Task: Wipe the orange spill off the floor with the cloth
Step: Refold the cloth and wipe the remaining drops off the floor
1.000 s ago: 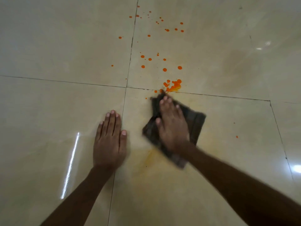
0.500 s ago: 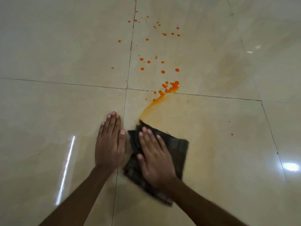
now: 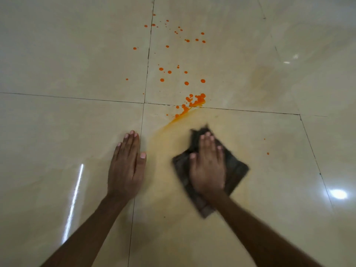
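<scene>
Orange spill (image 3: 194,102) lies in a thick patch on the tile joint, with several drops scattered farther away up the beige floor. A faint orange smear (image 3: 169,125) trails from it toward me. A dark folded cloth (image 3: 236,167) lies flat on the floor below the patch, blurred by motion. My right hand (image 3: 208,166) presses flat on the cloth, fingers pointing away. My left hand (image 3: 126,166) rests flat on the bare tile to the left, palm down, holding nothing.
Glossy beige floor tiles (image 3: 57,132) with dark joints (image 3: 143,116) fill the view. Two small orange drops (image 3: 267,153) lie to the right of the cloth. Light glare (image 3: 339,194) shines at the right edge.
My right hand pulled the cloth back from the patch beside my left hand, leaving an orange smear, then slid it right and forward. My left hand stayed planted.
</scene>
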